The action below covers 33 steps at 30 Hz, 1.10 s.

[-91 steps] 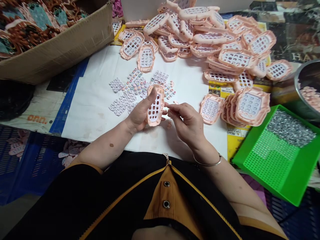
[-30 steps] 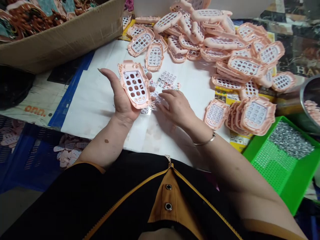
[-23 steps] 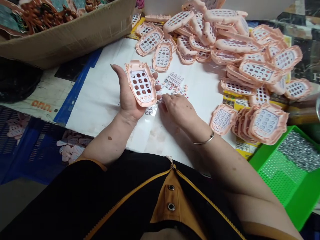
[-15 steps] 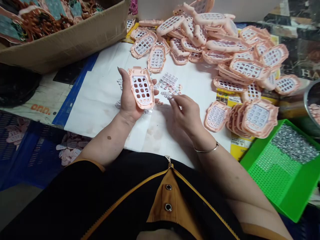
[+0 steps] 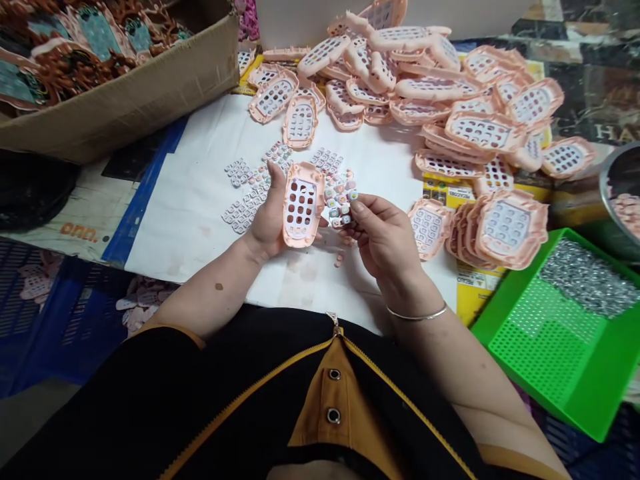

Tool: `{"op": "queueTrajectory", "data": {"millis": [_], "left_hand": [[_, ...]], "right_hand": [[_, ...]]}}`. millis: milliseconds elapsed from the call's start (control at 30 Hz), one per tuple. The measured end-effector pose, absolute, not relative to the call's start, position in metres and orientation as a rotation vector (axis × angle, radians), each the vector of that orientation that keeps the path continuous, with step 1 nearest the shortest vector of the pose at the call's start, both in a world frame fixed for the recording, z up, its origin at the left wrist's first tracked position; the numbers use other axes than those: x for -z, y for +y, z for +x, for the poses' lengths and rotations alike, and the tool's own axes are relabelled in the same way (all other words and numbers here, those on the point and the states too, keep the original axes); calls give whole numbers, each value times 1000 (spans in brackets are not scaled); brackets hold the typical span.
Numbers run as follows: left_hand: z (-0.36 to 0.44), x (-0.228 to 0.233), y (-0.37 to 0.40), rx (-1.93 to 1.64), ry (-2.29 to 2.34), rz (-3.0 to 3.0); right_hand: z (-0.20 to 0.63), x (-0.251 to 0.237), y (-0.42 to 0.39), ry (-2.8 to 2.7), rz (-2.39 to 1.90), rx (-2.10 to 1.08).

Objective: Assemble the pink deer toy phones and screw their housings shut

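A cardboard box point(image 5: 125, 100) of brown and teal moulded parts sits at the far left. A big heap of pink shells point(image 5: 440, 87) covers the far side of the white sheet point(image 5: 195, 200), with 1 small stack of shells point(image 5: 500, 227) nearer. A green perforated tray point(image 5: 550, 333) holds silvery bits point(image 5: 585, 277); beside it stands a metal bowl point(image 5: 623, 193).

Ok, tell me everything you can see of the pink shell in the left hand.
The pink shell looks like moulded plastic, roughly oval with a wavy rim and rows of empty round holes. The left hand grips it from the left side, raised above the white sheet and tilted toward the camera. The right hand holds a keypad strip beside it.
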<state>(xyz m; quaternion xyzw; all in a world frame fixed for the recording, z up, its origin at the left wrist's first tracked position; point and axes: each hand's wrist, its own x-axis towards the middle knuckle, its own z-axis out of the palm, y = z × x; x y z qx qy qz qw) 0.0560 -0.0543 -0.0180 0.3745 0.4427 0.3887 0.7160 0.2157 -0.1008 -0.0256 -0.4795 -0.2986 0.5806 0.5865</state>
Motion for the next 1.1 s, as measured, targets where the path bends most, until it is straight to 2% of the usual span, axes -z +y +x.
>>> {"op": "queueTrajectory", "data": {"millis": [133,200,400,500,700,833,1000,1100], "left_hand": [[56,18,-54,-906,1042,909],[57,20,-55,-886,1036,916],[61,31,-68,-845,1038,1097],[59,30,-74,-850,1009,1226],[54,33,-73,-826,845,1292],[61,31,-70,-901,1008,1193],[68,22,-65,-1008,1113,1091],[67,17,-63,-945,1056,1101]], "right_hand": [[218,37,-100,-736,-1215,-1281],[219,40,-101,-840,-1287,-1143],[207,27,-115,-1573,-1541,-263],[199,17,-121,-1871,-1573,-24],[197,14,-121,-2096,-1391,-11],[199,20,-120,-2179,-1251,-44],[193,33,-126,-2308,-1136,66],[196,33,-129,-2309,-1144,162]]}}
